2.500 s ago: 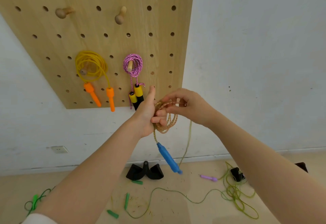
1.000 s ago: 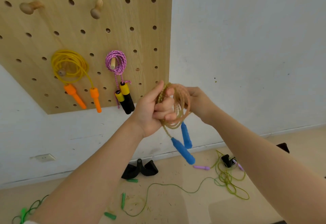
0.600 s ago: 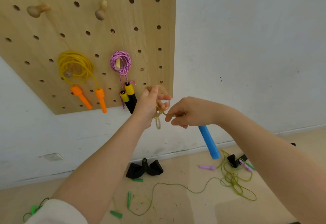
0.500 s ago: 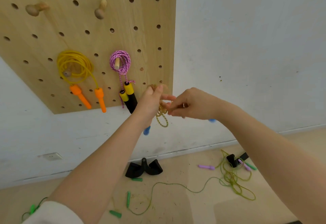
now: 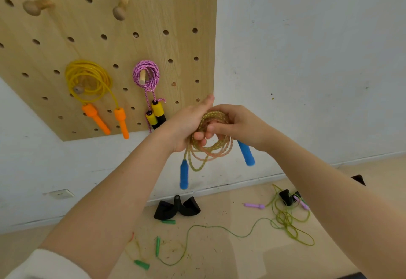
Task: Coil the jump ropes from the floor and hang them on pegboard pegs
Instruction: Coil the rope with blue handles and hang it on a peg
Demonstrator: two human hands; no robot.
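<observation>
Pegboard (image 5: pixel 186 44) is already holding two coiled ropes, yellow (image 5: pixel 87 81) and pink (image 5: pixel 146 76). I'm gripping the beaded rope coil (image 5: pixel 211 144) with both hands, left (image 5: pixel 189 125) and right (image 5: pixel 241 125), fingers curled around it. Green rope (image 5: pixel 219 229) is lying loose on the floor, waiting.

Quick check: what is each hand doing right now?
Left hand: grips the coiled blue-handled jump rope.
Right hand: fingers curled round the same coil.

A bare home room (gym corner, perhaps) — white wall (image 5: pixel 307 59), wooden pegboard (image 5: pixel 131 15), wall socket (image 5: pixel 61 194).
</observation>
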